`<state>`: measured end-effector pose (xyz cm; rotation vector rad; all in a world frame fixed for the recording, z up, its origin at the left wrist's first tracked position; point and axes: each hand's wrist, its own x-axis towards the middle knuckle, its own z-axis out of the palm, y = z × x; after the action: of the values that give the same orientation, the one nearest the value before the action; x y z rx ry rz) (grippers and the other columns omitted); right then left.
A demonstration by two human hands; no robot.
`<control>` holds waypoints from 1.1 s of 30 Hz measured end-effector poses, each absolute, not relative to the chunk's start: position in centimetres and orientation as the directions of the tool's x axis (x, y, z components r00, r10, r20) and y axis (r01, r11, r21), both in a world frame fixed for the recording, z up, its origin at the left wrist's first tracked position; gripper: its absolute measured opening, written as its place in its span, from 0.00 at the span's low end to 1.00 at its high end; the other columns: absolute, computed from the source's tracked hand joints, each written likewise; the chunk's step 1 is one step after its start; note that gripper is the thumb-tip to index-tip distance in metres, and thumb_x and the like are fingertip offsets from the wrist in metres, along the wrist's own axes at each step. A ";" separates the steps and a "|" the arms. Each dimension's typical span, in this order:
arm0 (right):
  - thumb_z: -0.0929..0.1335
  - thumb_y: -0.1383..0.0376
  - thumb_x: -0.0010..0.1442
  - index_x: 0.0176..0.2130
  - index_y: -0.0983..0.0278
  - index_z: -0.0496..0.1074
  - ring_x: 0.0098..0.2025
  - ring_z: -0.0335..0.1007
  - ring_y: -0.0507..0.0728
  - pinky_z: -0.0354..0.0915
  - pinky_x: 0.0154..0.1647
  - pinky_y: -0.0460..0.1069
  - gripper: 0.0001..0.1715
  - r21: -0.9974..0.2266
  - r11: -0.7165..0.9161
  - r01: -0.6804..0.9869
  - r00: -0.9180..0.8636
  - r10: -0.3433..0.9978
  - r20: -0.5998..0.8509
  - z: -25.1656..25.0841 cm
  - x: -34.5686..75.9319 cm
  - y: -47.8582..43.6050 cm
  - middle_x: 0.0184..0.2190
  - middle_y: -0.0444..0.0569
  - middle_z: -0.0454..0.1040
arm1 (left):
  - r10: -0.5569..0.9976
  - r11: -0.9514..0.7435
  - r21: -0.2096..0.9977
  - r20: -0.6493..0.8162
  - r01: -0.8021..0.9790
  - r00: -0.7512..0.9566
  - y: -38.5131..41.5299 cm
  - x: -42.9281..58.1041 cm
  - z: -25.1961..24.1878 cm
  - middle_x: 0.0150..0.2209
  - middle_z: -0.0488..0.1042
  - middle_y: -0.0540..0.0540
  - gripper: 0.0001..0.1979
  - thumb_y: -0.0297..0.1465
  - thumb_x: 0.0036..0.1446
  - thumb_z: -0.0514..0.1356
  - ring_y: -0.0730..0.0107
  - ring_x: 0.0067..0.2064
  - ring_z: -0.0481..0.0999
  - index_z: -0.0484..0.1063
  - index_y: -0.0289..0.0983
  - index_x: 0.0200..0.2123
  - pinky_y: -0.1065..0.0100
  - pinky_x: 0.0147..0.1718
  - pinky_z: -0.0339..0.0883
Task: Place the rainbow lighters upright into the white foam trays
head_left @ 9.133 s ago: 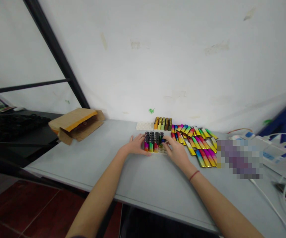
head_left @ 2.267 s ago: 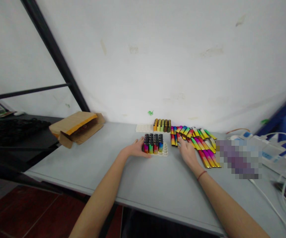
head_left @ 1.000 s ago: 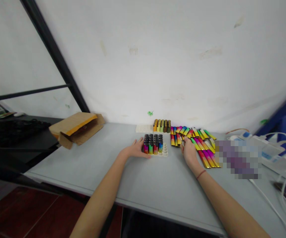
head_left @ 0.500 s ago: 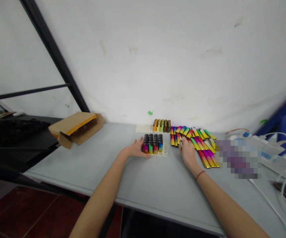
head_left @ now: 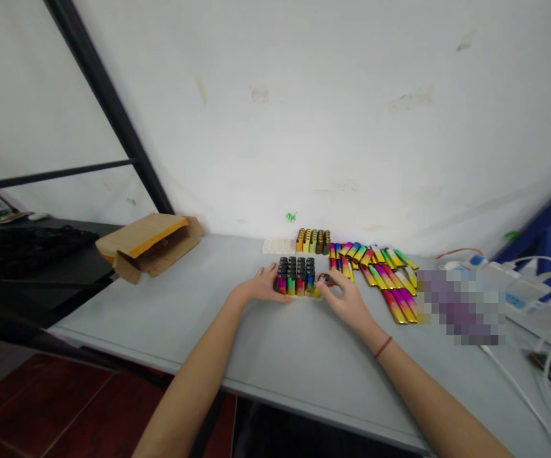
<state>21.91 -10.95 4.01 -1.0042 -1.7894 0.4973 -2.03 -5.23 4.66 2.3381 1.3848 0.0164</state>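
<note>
Rows of lighters [head_left: 296, 275] with black tops and shiny rainbow bodies stand upright in a white holed tray [head_left: 299, 298]. My left hand [head_left: 261, 284] rests at the tray's left side, its fingers spread and its thumb along the front corner. At the tray's right end, my right hand [head_left: 345, 298] pinches one black-topped lighter [head_left: 324, 278] between thumb and fingers. That lighter's lower part is largely hidden, so I cannot tell whether it sits in a hole. More rainbow lighters [head_left: 387, 277] lie in loose rows to the right.
Behind stand yellow, green and brown lighters [head_left: 313, 241] next to a second white tray [head_left: 278, 246]. An opened cardboard box [head_left: 149, 245] lies at the left. Power strips [head_left: 518, 280] with white cables and a blurred-out patch [head_left: 461, 305] are at the right.
My right hand has moved left from the loose lighters to the tray's right end, with a lighter in its fingers. My left hand has stayed by the tray.
</note>
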 end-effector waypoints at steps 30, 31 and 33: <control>0.65 0.50 0.53 0.43 0.70 0.72 0.41 0.72 0.68 0.63 0.34 0.55 0.28 -0.063 -0.235 0.970 0.228 0.969 -0.095 5.6 35.2 -10.0 0.42 0.66 0.73 | 0.843 -0.403 0.358 -0.214 0.842 0.494 -5.1 -2.2 4.6 0.68 0.33 0.36 0.60 0.56 0.41 0.61 0.49 0.68 0.33 0.34 0.34 0.67 0.48 0.63 0.30; 0.66 0.50 0.51 0.41 0.70 0.73 0.39 0.72 0.68 0.63 0.32 0.54 0.28 -0.071 -0.228 0.971 0.218 0.967 -0.131 5.2 35.9 -9.8 0.39 0.66 0.74 | 0.843 -0.401 0.358 -0.216 0.843 0.492 -5.1 -2.1 4.6 0.68 0.33 0.37 0.60 0.56 0.41 0.61 0.50 0.68 0.33 0.34 0.35 0.67 0.48 0.63 0.30; 0.67 0.51 0.49 0.36 0.69 0.74 0.35 0.73 0.66 0.62 0.30 0.52 0.24 -0.088 -0.198 0.976 0.181 0.969 -0.171 4.8 36.2 -9.5 0.33 0.63 0.75 | 0.841 -0.403 0.363 -0.216 0.840 0.496 -5.2 -2.1 4.7 0.68 0.33 0.38 0.59 0.56 0.42 0.61 0.50 0.68 0.33 0.34 0.35 0.67 0.49 0.63 0.30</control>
<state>36.23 -9.46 4.76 -2.4453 -2.0154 0.3002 -2.15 -5.18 4.65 2.3211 1.3905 0.0010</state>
